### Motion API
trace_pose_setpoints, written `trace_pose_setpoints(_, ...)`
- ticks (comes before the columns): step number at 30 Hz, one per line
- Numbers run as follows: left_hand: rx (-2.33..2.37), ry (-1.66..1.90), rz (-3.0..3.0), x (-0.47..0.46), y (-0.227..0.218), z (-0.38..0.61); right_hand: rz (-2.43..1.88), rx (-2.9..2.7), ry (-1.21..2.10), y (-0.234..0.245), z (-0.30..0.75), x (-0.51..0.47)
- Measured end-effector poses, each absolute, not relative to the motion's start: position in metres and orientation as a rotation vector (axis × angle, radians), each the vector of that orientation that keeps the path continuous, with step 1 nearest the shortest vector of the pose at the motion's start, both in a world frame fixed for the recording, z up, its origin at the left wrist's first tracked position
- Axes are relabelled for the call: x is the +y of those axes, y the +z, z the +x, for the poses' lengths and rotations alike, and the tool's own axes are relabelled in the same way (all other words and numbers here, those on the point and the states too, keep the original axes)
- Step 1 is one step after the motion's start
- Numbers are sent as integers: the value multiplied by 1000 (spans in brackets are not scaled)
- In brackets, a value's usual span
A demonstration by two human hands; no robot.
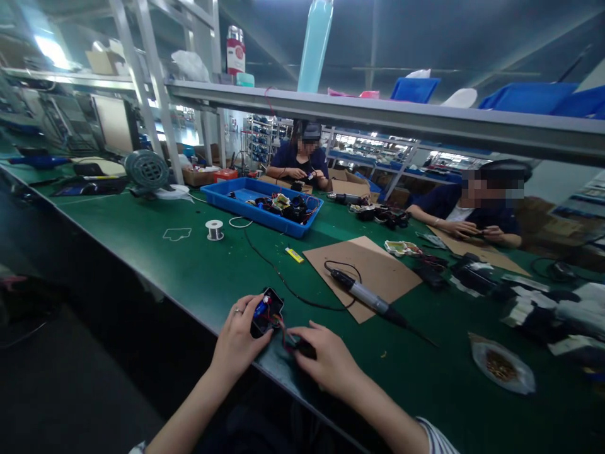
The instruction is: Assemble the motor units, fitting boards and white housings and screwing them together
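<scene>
Left hand (239, 334) grips the black housing (269, 309) at the green table (189, 277) edge to steady it, while right hand (328, 362), at its three o'clock, pinches the wired black part (305, 349), leads slack.

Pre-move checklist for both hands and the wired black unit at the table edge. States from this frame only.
1. Left hand grips the black housing: ok.
2. Right hand closed on the small black part: ok.
3. Red wires between housing and part free of snags: cannot tell, fingers hide part of the run.
4. Work well in from the edge of the green table: not ok, both pieces are held right at the near edge.
5. Electric screwdriver lying on the cardboard, no hand on it: ok.
</scene>
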State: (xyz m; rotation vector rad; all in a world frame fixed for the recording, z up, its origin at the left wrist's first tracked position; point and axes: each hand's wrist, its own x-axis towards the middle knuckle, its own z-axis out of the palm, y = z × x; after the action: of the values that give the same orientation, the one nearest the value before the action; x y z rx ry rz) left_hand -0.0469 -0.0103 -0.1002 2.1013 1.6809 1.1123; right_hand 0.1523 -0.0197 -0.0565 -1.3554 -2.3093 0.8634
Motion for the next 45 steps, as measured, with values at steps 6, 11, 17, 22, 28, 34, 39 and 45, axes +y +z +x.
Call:
trace_pose_setpoints(6,1136,987,1971,-7,-88,-30,-1425,-1925,1124,-17,198,2)
trace_pose_setpoints(11,985,825,2056,-2,-79,-20,-1513,-2058,1225,-13,231,8)
trace_pose_setpoints(17,940,760,2148,0,-76,-22,-1431,-2043,1159,-32,213,17)
trace_pose_setpoints(22,941,767,2187,-2,-76,-21,-1478,-2188,1168,-43,193,29)
trace_pose_setpoints(28,919,762,2194,0,-80,-23,-1470,-2217,1251,-43,197,29)
trace_pose_setpoints(34,921,760,2209,0,-81,-23,-1573,-2270,978,-39,186,19)
trace_pose_setpoints(39,930,753,2190,-1,-79,-22,-1580,-2317,974,-37,185,20)
trace_pose_setpoints(45,913,765,2190,0,-77,-21,-1608,-2343,896,-34,180,23)
